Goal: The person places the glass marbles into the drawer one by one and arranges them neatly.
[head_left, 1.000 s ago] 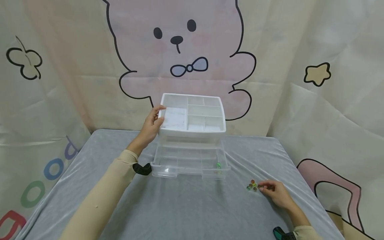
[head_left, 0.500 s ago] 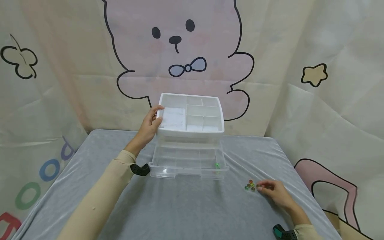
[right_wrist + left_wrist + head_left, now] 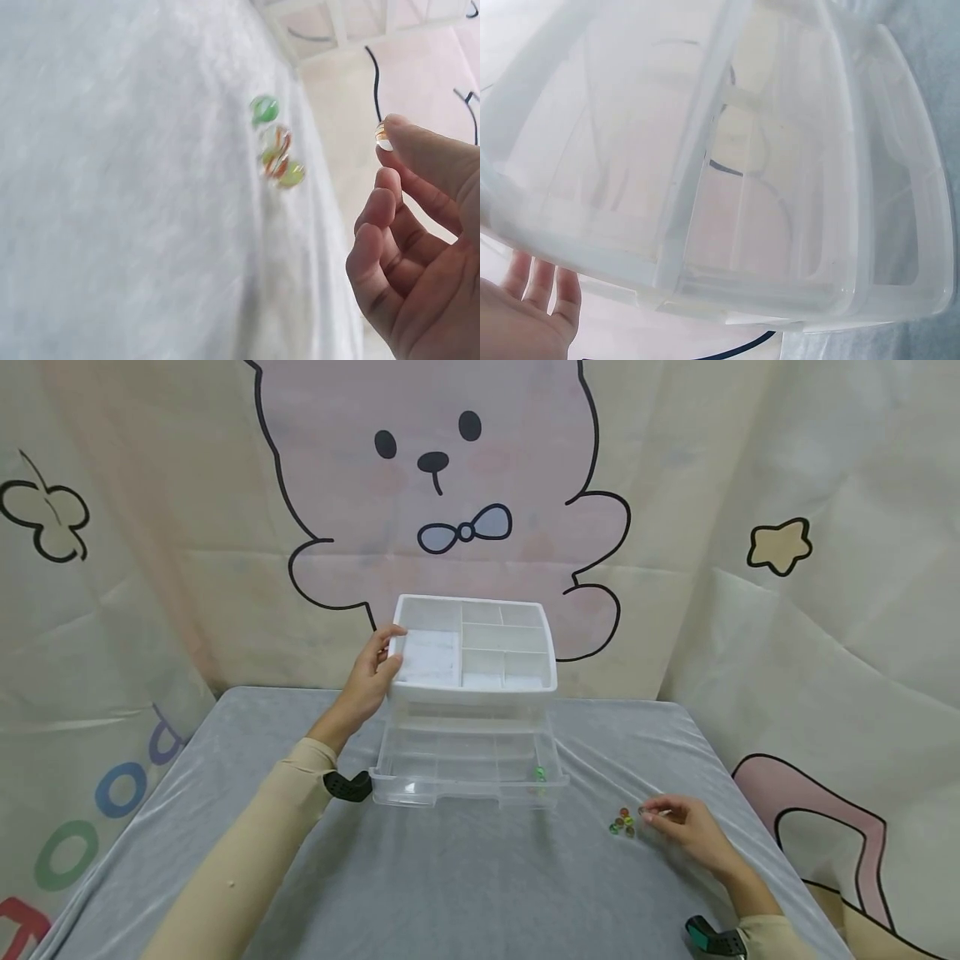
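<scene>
My left hand (image 3: 365, 681) grips the left side of a white compartment tray (image 3: 472, 690), its thumb at the rim. Under the tray, a clear plastic divided drawer (image 3: 468, 792) juts out towards me. Green marbles (image 3: 541, 773) lie in that drawer's right part. At the right of the table, my right hand (image 3: 693, 835) pinches a glass marble (image 3: 382, 137) between thumb and forefinger, just above the cloth. Just left of it lies a small cluster of loose marbles (image 3: 628, 832), in green, yellow and reddish brown. In the left wrist view, clear plastic walls (image 3: 682, 172) fill most of the picture.
A grey-blue cloth (image 3: 465, 877) covers the table. Behind it hangs a backdrop (image 3: 675, 610) with a printed bear, and similar printed sheets stand at both sides. Each wrist wears a dark strap (image 3: 348, 787).
My right hand has risen slightly from the cloth with a marble between its fingertips, away from the cluster. My left hand keeps its grip on the tray. The head view has shifted a little.
</scene>
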Available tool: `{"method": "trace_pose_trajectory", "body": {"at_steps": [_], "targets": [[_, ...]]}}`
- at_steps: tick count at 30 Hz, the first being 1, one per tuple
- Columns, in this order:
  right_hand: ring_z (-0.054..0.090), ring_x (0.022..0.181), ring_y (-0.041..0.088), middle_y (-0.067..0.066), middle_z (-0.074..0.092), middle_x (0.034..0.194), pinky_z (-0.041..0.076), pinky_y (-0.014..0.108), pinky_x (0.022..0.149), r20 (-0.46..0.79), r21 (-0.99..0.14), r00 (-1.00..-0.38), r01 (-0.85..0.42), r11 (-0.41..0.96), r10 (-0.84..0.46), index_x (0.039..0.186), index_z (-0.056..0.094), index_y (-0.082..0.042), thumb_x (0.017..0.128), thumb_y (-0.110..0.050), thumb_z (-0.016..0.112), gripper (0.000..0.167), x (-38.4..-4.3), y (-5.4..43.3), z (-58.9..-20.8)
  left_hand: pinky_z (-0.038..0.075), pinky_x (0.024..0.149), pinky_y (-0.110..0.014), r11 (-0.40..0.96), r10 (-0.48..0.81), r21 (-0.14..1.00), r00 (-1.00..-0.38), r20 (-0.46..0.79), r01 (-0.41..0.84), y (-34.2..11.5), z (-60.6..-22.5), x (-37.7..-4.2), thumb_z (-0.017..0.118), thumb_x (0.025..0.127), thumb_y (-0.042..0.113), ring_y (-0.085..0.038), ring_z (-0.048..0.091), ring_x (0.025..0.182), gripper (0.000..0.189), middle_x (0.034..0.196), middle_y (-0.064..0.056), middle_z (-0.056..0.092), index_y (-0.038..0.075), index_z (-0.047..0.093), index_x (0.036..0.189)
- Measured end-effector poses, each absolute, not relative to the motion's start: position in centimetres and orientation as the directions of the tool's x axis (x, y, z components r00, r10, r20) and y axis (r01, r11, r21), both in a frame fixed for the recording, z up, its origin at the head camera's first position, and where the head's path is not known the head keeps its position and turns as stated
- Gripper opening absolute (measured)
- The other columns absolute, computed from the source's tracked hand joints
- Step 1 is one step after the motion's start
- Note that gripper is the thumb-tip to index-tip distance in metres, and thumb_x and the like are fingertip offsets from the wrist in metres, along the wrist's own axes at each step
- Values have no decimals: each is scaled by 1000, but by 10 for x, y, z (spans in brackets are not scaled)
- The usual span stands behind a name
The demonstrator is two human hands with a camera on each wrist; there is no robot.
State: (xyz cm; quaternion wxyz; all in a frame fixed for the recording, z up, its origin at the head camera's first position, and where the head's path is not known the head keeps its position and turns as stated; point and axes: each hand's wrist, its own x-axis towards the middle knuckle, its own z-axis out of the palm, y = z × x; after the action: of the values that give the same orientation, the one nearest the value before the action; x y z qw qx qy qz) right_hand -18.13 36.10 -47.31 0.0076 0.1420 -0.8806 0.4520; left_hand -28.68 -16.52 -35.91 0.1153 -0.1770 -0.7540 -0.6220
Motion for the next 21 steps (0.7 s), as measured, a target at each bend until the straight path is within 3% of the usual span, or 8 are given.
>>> {"method": "trace_pose_trajectory", "body": {"at_steps": [7,14,21], "targets": [[58,64,7,-3,72,87,47,25,56,194,-755,-941,-323,570,-276,106,70,4,95,-5,67,15,-179,343,-453,41,85,-23,168,132,898,-912,388,406,-166,-360,-286,40,106,12,-20,45,110,41,141,-21,41,12,39,147],[56,63,10,-10,67,80,47,27,56,188,-742,-937,-332,583,-294,105,71,1,96,-9,67,14,-180,327,-438,42,84,-23,169,131,896,-910,393,411,-166,-360,-286,41,105,12,-18,45,108,42,139,-20,41,12,39,147],[63,67,4,-12,71,87,51,28,59,240,-737,-913,-392,551,-329,105,72,-2,95,-5,68,11,-183,314,-428,42,84,-23,175,135,894,-909,394,413,-166,-360,-288,41,105,13,-16,45,107,41,139,-19,40,12,38,146]]}}
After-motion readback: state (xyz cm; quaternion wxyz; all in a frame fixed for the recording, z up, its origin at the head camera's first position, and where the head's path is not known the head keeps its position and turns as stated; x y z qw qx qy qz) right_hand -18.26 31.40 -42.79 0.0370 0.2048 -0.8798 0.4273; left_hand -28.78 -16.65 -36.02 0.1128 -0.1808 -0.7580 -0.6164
